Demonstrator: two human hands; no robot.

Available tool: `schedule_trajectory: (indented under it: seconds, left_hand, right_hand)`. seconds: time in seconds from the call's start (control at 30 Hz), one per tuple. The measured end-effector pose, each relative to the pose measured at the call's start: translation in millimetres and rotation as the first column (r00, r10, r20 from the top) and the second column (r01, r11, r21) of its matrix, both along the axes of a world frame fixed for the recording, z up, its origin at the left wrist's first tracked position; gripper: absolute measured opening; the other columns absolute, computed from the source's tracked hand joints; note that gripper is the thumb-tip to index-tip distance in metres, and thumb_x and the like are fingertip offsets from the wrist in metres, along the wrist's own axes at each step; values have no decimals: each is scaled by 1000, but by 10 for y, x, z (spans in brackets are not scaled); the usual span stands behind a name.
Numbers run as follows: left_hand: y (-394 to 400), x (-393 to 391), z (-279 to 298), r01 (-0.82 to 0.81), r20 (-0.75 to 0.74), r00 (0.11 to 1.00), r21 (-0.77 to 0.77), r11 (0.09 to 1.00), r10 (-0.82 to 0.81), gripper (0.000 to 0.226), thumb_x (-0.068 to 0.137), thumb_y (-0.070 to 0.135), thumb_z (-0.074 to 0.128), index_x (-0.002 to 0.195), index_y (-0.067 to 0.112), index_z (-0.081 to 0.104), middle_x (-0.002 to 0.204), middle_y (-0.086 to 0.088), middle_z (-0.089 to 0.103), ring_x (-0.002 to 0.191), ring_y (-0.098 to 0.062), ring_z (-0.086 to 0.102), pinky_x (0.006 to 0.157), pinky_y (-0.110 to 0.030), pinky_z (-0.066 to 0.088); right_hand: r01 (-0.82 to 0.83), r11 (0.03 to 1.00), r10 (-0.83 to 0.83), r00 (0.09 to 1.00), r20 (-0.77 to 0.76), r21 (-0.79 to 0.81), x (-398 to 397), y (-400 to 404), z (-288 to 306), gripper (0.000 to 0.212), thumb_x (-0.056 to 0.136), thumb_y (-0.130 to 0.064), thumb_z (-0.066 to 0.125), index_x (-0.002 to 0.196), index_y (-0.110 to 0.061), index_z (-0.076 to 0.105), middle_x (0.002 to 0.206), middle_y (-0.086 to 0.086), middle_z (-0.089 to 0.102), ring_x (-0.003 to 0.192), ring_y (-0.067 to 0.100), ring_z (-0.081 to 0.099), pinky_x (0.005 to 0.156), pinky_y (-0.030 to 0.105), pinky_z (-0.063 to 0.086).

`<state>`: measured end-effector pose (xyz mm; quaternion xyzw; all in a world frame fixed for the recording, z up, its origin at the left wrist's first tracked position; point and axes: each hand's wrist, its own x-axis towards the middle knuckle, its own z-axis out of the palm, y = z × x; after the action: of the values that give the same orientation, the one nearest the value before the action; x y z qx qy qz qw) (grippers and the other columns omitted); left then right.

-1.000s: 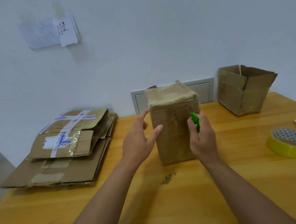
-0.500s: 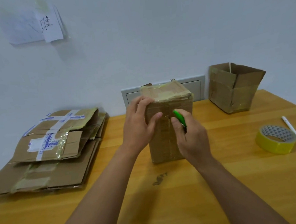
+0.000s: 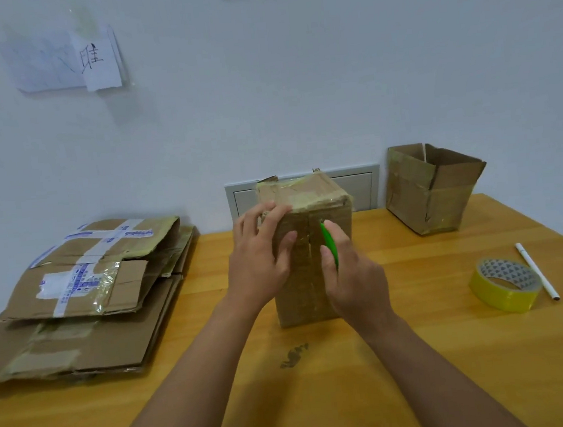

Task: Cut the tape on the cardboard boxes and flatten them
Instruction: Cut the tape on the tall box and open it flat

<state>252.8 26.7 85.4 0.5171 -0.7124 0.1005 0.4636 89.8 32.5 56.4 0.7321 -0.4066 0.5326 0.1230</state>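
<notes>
A tall taped cardboard box [image 3: 309,289] stands upright in the middle of the wooden table [image 3: 325,398]. My left hand [image 3: 260,260] grips its upper left corner, fingers on top and thumb on the near face. My right hand [image 3: 355,278] holds a green cutter [image 3: 328,243] against the taped vertical seam on the near face. The blade tip is hidden. An opened box [image 3: 429,188] lies tipped at the back right. Flattened boxes [image 3: 81,294] are stacked at the left.
A yellow tape roll [image 3: 503,285] and a white pen [image 3: 536,269] lie at the right of the table. A dark stain [image 3: 293,355] marks the wood in front of the box. A white wall with a panel [image 3: 363,188] is close behind.
My left hand has closed onto the box's upper left corner. My right hand with the green cutter has shifted left from the box's right edge to the centre seam.
</notes>
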Motion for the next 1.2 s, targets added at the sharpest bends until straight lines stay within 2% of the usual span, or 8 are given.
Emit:
schedule_trajectory:
  seconds: [0.13, 0.23, 0.47, 0.7, 0.97, 1.2]
  left_hand:
    - [9, -25, -26, -30, -17, 999, -10, 999, 30, 40, 96, 34, 56, 132, 40, 41, 140, 3, 44, 126, -21, 39, 82, -16, 34]
    - [13, -49, -76, -66, -62, 996, -26, 998, 64, 42, 95, 29, 62, 132, 38, 43, 140, 4, 44, 126, -21, 40, 77, -25, 43]
    - [-5, -67, -99, -86, -68, 994, -33, 996, 84, 42, 95, 29, 61, 131, 38, 42, 141, 3, 43, 127, -21, 39, 80, -25, 42]
    - [-23, -54, -110, -77, -86, 994, -38, 996, 74, 43, 95, 27, 63, 132, 39, 43, 141, 2, 45, 127, -22, 41, 88, -27, 39]
    - [-22, -60, -129, -70, -89, 994, -36, 997, 66, 44, 95, 26, 63, 132, 40, 43, 142, 4, 44, 127, -19, 38, 85, -27, 42]
    - [-32, -72, -140, -55, -97, 994, -31, 998, 51, 42, 96, 26, 62, 132, 39, 44, 142, 3, 43, 128, -20, 38, 88, -28, 42]
  right_hand:
    - [56, 998, -58, 997, -48, -42, 81, -34, -24, 39, 102, -29, 38, 133, -10, 54, 83, 4, 72, 52, 19, 61, 36, 28, 40]
    - [83, 995, -86, 995, -45, -53, 138, -31, -28, 39, 99, -25, 45, 131, -7, 58, 81, 4, 72, 51, 18, 61, 35, 30, 43]
    - [136, 990, -138, 990, -33, -45, 203, 20, 17, 39, 96, -24, 47, 127, -7, 62, 73, 1, 70, 47, 18, 59, 35, 27, 40]
    - [117, 992, -118, 993, -18, -43, 219, 52, -11, 38, 95, -22, 46, 124, -4, 63, 73, 2, 71, 48, 17, 60, 35, 26, 39]
    - [118, 992, -119, 993, -7, -35, 234, 44, -53, 38, 97, -21, 45, 127, -3, 61, 78, 5, 72, 51, 19, 62, 35, 29, 44]
    - [177, 984, -176, 984, -37, 3, 214, 117, -97, 39, 94, -22, 45, 123, -4, 65, 64, 2, 67, 41, 17, 54, 36, 22, 31]
